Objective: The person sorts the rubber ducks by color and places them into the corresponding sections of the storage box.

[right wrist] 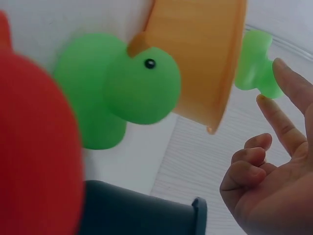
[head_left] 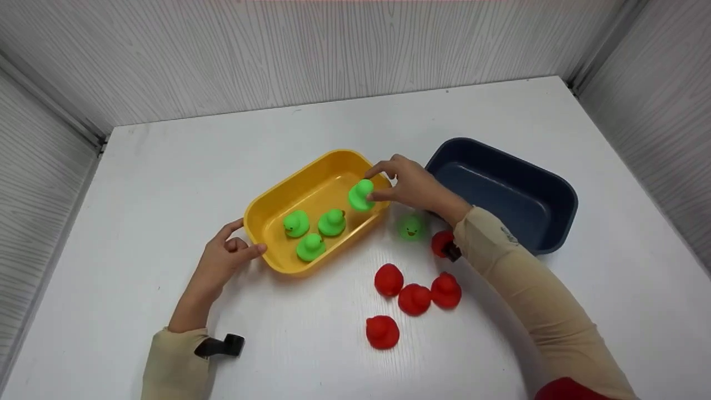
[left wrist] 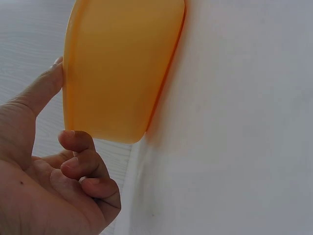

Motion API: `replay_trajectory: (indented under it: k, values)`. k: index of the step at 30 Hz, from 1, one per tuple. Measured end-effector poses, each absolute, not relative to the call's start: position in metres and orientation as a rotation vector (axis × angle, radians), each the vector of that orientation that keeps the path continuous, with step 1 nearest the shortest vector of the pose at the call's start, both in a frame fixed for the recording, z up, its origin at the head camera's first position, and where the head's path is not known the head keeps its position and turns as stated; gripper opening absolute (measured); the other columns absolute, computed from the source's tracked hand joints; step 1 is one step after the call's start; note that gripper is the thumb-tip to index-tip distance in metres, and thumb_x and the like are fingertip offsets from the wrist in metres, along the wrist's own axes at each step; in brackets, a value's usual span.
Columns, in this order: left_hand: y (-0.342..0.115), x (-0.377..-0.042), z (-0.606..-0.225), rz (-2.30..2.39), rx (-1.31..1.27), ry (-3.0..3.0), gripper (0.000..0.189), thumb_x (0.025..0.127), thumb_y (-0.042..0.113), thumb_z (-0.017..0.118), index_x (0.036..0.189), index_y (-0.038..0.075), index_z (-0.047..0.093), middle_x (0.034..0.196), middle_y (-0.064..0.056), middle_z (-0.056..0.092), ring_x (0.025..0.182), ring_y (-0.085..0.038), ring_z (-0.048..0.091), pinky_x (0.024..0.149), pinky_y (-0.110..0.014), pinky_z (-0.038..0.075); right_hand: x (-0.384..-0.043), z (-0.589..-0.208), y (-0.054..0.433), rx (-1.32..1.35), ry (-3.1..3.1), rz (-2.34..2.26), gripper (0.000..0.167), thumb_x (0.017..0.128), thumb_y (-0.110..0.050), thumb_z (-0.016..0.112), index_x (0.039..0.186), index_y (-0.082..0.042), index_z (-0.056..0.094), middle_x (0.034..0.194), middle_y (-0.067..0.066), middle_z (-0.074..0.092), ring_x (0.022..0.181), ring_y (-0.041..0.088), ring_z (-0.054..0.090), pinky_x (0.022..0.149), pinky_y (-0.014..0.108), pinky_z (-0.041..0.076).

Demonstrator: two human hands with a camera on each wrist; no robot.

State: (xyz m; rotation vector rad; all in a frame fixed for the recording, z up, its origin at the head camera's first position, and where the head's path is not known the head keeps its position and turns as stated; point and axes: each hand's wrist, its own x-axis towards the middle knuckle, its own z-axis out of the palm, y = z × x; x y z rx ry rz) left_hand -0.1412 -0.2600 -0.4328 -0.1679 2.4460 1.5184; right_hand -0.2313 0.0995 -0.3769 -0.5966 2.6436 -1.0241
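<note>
Right grip (head_left: 414,182) pinching green duck (head_left: 360,198), left grip (head_left: 218,261) holding yellow tub (head_left: 294,191)

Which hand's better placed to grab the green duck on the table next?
Right, probably: the right hand is nearer the loose green duck, though it must first release the pinched duck. The left hand grips the opposite end of the yellow tray.
</note>
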Motion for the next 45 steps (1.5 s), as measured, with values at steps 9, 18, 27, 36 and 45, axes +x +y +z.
replay_trajectory:
  k: [9,18,27,36,45]
  values:
    - [-0.261,-0.143,-0.434,1.504,-0.187,2.434,0.076,0.087,0.030,0.072,0.149,0.014,0.031,0.069,0.008,0.041,0.065,-0.009,0.038,0.057,-0.023,0.030,-0.238,-0.381,0.091,-0.472,2.634,-0.849,0.044,0.084,-0.035,0.074,0.125,-0.021,0.064,0.114,0.011,0.050,0.094,0.025,0.050,0.082,0.034,0.041]
    - [-0.261,-0.142,-0.431,1.497,-0.180,2.436,0.077,0.087,0.032,0.072,0.149,0.014,0.031,0.069,0.008,0.041,0.065,-0.009,0.038,0.057,-0.023,0.030,-0.241,-0.384,0.087,-0.454,2.659,-0.713,0.044,0.084,-0.036,0.074,0.125,-0.023,0.065,0.115,0.012,0.048,0.095,0.026,0.050,0.085,0.037,0.043]
    - [-0.261,-0.142,-0.432,1.498,-0.183,2.442,0.077,0.086,0.031,0.072,0.149,0.014,0.031,0.069,0.008,0.042,0.066,-0.009,0.039,0.058,-0.023,0.031,-0.241,-0.386,0.082,-0.453,2.727,-0.579,0.041,0.084,-0.039,0.074,0.123,-0.029,0.066,0.115,0.012,0.048,0.090,0.026,0.051,0.079,0.036,0.045]
    - [-0.259,-0.141,-0.432,1.518,-0.174,2.434,0.077,0.086,0.030,0.073,0.149,0.013,0.032,0.068,0.008,0.042,0.065,-0.008,0.038,0.058,-0.023,0.031,-0.239,-0.382,0.086,-0.448,2.736,-0.630,0.047,0.084,-0.040,0.073,0.128,-0.027,0.063,0.108,0.009,0.048,0.086,0.025,0.049,0.072,0.032,0.039]
    - [-0.260,-0.141,-0.432,1.523,-0.168,2.427,0.079,0.085,0.033,0.074,0.148,0.012,0.032,0.068,0.009,0.041,0.065,-0.009,0.038,0.059,-0.023,0.030,-0.229,-0.367,0.097,-0.402,2.721,-0.839,0.057,0.084,-0.040,0.074,0.135,-0.021,0.056,0.114,0.015,0.053,0.093,0.027,0.048,0.075,0.034,0.041]
